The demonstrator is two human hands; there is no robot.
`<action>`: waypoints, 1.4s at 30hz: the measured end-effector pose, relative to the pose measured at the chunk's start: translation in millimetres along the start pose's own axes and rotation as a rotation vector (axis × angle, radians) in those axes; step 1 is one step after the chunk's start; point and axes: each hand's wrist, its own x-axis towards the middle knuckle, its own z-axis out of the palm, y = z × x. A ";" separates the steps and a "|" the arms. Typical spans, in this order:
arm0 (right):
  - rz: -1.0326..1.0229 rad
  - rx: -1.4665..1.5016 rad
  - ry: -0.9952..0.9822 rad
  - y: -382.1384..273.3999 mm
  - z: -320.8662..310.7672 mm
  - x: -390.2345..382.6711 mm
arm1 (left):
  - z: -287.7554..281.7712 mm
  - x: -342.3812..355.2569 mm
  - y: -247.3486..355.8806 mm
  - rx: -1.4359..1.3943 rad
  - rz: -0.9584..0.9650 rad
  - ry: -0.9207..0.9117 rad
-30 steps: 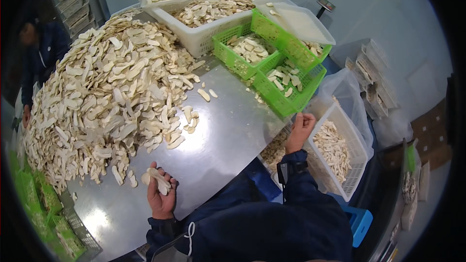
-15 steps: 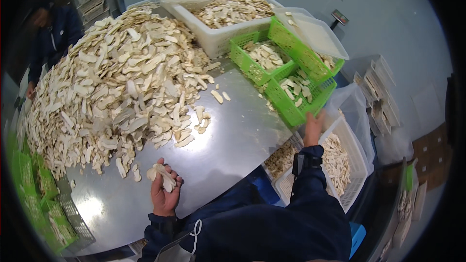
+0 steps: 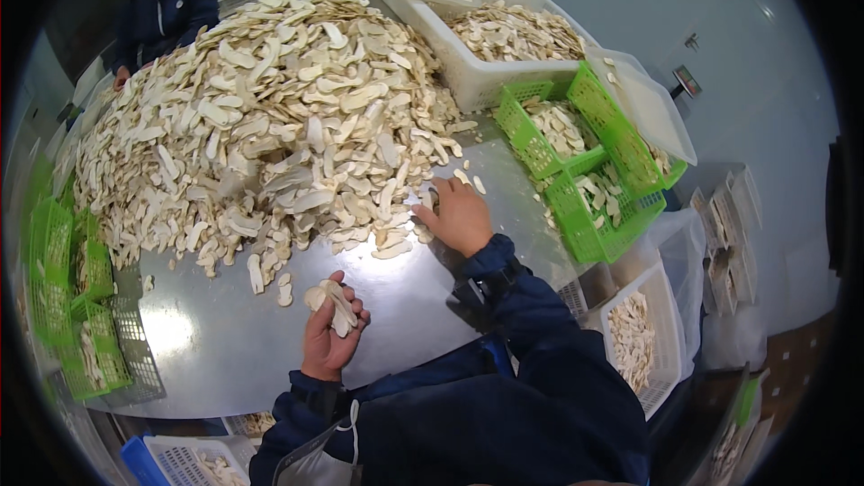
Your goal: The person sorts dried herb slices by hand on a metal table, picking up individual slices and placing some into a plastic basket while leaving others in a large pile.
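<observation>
A big heap of pale, dried-looking mushroom slices (image 3: 261,135) covers much of the steel table (image 3: 243,342). Several mushroom slices (image 3: 338,308) lie in my left hand (image 3: 329,342), its palm turned up and the fingers curled round them, just off the heap's near edge. My right hand (image 3: 461,219) is palm down at the heap's right edge, fingers stretched and apart. Its fingertips are over a few loose slices; whether they touch them I cannot tell. Two small slices (image 3: 471,181) lie just beyond that hand.
Green baskets (image 3: 601,207) with slices stand at the right, before a large white tub (image 3: 486,76) of slices. White crates (image 3: 670,342) sit below the table's right edge. More green baskets (image 3: 94,351) stand at the left. A co-worker (image 3: 166,0) is at the heap's far left.
My right hand has moved left from the green basket by the table's right edge to the heap's right side. The left hand still holds its slices. The whole view has shifted.
</observation>
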 end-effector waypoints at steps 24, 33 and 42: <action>-0.183 0.159 -0.068 26.8 -9.6 -34.2 | -3.8 -0.1 0.5 -0.023 -0.039 -0.035; 0.124 0.466 -0.266 14.3 -6.8 -31.5 | -0.2 0.2 -0.7 -0.004 -0.027 0.006; -0.033 0.005 0.218 23.1 -8.8 -16.9 | 2.8 0.5 -1.6 -0.008 -0.036 -0.012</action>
